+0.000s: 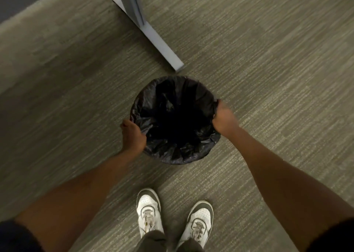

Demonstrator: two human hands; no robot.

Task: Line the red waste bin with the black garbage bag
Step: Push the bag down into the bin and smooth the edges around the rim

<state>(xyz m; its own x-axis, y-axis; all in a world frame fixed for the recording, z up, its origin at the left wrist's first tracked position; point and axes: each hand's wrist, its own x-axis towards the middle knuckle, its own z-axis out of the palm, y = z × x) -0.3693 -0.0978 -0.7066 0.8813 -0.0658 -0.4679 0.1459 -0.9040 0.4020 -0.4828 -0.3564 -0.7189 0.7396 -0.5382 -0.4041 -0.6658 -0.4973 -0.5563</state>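
Note:
The black garbage bag (173, 100) is spread open over a round bin on the carpet, folded down over the rim all around. None of the bin's red surface shows; the bag hides it. My left hand (133, 135) grips the bag at the rim's near-left side. At the right side of the rim, my right hand (223, 117) is closed on the folded plastic. Inside, the bag hangs dark and crinkled.
A grey metal desk leg with a long flat foot (153, 37) stands just behind the bin, its end close to the rim. My two white shoes (174, 219) are planted on the carpet in front of the bin.

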